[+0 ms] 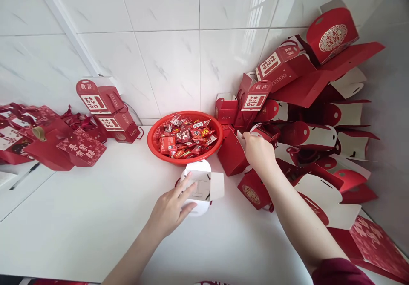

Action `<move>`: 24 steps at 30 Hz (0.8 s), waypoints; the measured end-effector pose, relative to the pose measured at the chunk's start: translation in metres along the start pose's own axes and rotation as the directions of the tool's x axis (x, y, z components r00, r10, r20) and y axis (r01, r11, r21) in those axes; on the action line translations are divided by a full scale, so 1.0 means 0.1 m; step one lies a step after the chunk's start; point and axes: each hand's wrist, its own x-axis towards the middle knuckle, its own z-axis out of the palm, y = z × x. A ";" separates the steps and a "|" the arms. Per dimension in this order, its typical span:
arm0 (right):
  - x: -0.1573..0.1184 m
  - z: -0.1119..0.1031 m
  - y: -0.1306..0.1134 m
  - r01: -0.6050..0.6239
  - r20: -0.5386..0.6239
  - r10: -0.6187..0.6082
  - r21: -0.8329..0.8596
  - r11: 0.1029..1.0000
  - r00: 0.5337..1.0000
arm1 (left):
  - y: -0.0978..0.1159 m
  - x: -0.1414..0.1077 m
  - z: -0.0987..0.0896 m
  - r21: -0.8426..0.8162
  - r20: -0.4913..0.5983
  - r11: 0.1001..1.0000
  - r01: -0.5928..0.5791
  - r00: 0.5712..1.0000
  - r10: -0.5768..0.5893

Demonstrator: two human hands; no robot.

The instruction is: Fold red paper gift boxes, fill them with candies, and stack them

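An open candy box (200, 187) stands on the table in front of me, its white inner flaps folded out and nothing seen inside it. My left hand (174, 204) lies at its left side, fingers spread over the opening and edge. Off to the right, my right hand (258, 151) is closed with its fingertips at the edge of a red box (230, 153) in the pile; part of that box is hidden behind the hand. Just beyond the open box sits an orange-red plastic basket (153, 142) holding many small wrapped candies (187, 136).
Many red gift boxes (306, 133) with open flaps crowd the right side, stacked up against the wall. Closed boxes (110, 108) stand at the back left, beside red bags and boxes (81, 148). A black pen (24, 176) lies at far left. The tiled wall (168, 72) bounds the table.
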 end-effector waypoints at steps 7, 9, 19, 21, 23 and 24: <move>-0.28 -0.29 -0.08 0.132 -0.375 -0.022 0.272 0.953 0.927 | 0.06 0.11 -0.15 -0.126 -0.281 0.987 0.100 0.950 -0.132; -0.43 -0.31 -0.19 0.313 -0.416 -0.141 0.382 0.870 0.899 | 0.03 0.21 -0.26 -0.214 -0.311 0.968 0.130 0.930 -0.193; -0.57 0.47 -0.62 0.485 0.063 -0.518 0.268 0.832 0.853 | 0.02 0.61 -0.14 -0.259 -0.144 0.965 0.036 0.987 -0.075; -0.55 0.53 -0.65 0.473 0.064 -0.504 0.262 0.841 0.861 | -0.01 0.64 -0.08 -0.221 -0.108 0.972 0.084 0.988 -0.110; -0.53 0.57 -0.69 0.469 0.067 -0.501 0.265 0.843 0.863 | -0.05 0.68 -0.04 -0.182 -0.082 0.976 0.122 0.987 -0.139; -0.52 0.58 -0.71 0.469 0.069 -0.503 0.270 0.841 0.862 | -0.07 0.70 -0.03 -0.167 -0.075 0.976 0.140 0.985 -0.154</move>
